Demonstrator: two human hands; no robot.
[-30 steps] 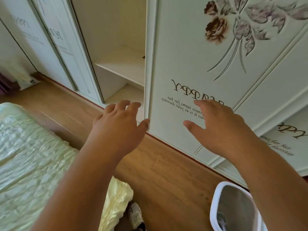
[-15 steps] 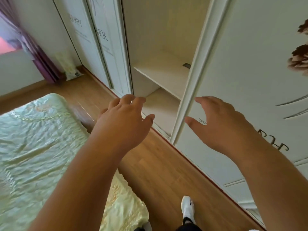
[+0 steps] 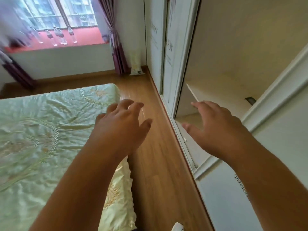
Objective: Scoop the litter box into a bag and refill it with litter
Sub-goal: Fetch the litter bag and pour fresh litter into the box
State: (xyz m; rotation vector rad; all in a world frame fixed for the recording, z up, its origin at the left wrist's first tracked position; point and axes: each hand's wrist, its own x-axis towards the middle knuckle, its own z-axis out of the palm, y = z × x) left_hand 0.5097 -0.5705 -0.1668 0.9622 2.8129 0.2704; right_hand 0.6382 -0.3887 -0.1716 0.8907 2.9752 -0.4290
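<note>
I stand on a wood-plank floor [image 3: 160,164] between a bed and a wardrobe. The bed [image 3: 41,139] on my left wears a pale green, embroidered satin cover. On my right, the white wardrobe [image 3: 225,52] stands open, showing a bare cream shelf [image 3: 216,90]. Ahead, daylight comes through a window [image 3: 55,12] above a red sill [image 3: 66,42] lined with clear bottles [image 3: 58,36], with purple curtains [image 3: 116,47] at its side.

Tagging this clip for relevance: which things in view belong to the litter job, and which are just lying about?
Possibly for the job:
- white bag leaning in the far corner; contents unreadable
- left hand and right hand, both empty, fingers relaxed

Just lying about:
- bed
- open wardrobe
- bottles on the windowsill
- curtain

No litter box or scoop in view.
</note>
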